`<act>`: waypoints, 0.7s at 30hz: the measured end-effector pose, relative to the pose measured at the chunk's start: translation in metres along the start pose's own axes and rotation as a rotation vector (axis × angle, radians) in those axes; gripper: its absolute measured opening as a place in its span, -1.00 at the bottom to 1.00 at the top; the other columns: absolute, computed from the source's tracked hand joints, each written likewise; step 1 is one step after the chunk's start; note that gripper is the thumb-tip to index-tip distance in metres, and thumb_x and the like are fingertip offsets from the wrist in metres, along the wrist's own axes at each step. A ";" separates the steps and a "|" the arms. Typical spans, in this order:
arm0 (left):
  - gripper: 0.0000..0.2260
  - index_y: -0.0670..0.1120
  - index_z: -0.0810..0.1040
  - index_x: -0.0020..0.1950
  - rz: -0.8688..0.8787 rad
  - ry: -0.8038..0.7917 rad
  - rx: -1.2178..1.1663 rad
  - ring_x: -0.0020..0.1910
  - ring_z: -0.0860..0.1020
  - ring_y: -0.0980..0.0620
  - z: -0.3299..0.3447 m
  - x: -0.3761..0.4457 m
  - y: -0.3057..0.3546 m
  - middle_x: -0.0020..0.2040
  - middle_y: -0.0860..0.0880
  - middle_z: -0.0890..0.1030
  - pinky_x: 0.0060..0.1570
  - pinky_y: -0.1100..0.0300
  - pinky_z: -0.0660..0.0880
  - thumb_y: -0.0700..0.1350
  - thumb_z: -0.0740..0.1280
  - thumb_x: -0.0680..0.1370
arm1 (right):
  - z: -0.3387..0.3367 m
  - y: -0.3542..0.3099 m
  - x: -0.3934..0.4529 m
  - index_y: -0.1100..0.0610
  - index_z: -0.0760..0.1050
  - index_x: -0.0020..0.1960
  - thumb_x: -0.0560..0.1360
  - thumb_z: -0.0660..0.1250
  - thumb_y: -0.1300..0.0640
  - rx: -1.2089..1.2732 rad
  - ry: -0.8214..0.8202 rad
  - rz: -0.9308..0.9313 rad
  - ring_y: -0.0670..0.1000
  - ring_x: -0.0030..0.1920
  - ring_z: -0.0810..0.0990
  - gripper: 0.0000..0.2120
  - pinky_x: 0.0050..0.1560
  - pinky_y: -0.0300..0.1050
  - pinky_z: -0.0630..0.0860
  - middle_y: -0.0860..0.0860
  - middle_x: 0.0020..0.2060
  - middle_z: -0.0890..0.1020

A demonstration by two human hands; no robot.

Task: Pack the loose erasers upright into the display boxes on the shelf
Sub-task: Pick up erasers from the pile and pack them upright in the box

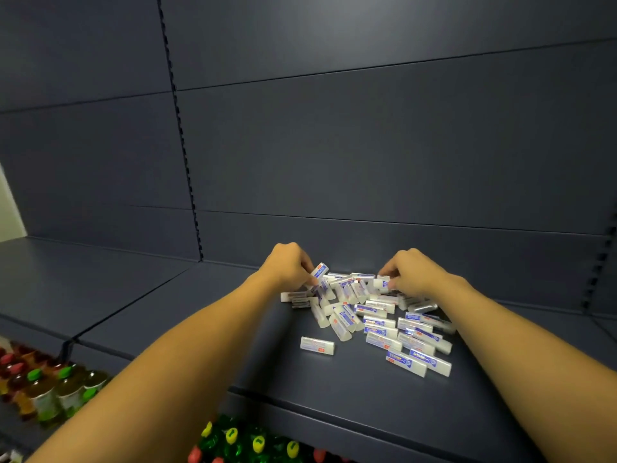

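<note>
bottles with yellow and green caps sit on the lower tier right under your forearms, more bottles to the lower left. above them the dark shelf carries the loose erasers, a scattered heap of white sleeved blocks lying flat and crosswise, one stray eraser apart at the near left of the heap.

your left hand is curled at the heap's far left edge and pinches one tilted eraser between thumb and fingers. your right hand is curled over the far right edge; fingers look closed on an eraser, hard to confirm under the knuckles.

no display boxes in view, so nothing is packed yet.

risks, my guess:
- forearms flank the heap; a sweep could knock the near erasers off the front lip onto the bottles.
- pulling from a tangled heap may drag neighbours along and scatter them further.
- small slick sleeves, so a thin pinch could slip or twist the piece off upright.
- with both hands loaded and no box near, you may have to set pieces back down.
</note>
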State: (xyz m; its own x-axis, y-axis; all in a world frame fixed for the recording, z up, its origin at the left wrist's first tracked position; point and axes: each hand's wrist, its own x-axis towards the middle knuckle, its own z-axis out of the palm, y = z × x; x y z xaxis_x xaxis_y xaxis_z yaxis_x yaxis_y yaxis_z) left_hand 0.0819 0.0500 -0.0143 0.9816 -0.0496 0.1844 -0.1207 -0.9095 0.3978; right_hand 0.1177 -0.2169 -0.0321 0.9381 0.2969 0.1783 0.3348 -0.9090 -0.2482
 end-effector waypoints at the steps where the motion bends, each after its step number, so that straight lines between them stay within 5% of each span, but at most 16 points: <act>1: -0.82 -0.07 0.74 -0.04 0.016 0.000 -0.009 -0.13 0.59 0.07 -0.001 0.001 0.006 -0.10 -0.01 0.69 -0.18 0.24 0.51 -0.02 0.57 0.44 | -0.004 0.004 -0.006 0.05 0.70 0.07 0.50 0.42 0.24 0.005 0.001 0.035 0.00 -0.07 0.65 -0.80 0.04 0.03 0.64 -0.03 0.01 0.71; 10: -0.90 -0.05 0.72 -0.13 0.129 -0.027 -0.268 -0.28 0.51 0.21 0.025 0.009 0.075 -0.23 0.02 0.65 -0.39 0.46 0.34 -0.11 0.59 0.41 | -0.040 0.026 -0.075 0.05 0.72 -0.05 0.45 0.49 0.20 0.432 0.302 0.330 -0.07 -0.12 0.60 -0.89 -0.07 -0.18 0.50 -0.04 -0.20 0.68; 16: -0.90 -0.11 0.73 -0.10 0.261 -0.085 -0.411 -0.25 0.54 0.16 0.060 0.004 0.138 -0.21 0.02 0.63 -0.35 0.36 0.39 -0.13 0.57 0.44 | -0.064 0.059 -0.147 0.02 0.70 -0.05 0.47 0.49 0.17 0.476 0.449 0.516 -0.13 -0.16 0.56 -0.91 -0.26 -0.40 0.37 -0.10 -0.21 0.65; 21: -0.93 -0.10 0.72 -0.11 0.377 -0.124 -0.467 -0.17 0.60 0.05 0.083 -0.014 0.187 -0.19 -0.05 0.67 -0.18 0.24 0.47 -0.15 0.56 0.45 | -0.076 0.083 -0.199 0.06 0.70 -0.03 0.48 0.49 0.16 0.405 0.492 0.648 -0.06 -0.05 0.59 -0.92 -0.02 -0.24 0.40 -0.03 -0.13 0.67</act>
State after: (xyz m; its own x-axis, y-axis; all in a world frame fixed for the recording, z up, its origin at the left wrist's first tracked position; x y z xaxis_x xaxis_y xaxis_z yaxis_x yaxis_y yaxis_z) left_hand 0.0575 -0.1537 -0.0168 0.8654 -0.4057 0.2941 -0.4872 -0.5444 0.6828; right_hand -0.0478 -0.3737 -0.0157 0.8410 -0.4793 0.2510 -0.1523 -0.6549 -0.7402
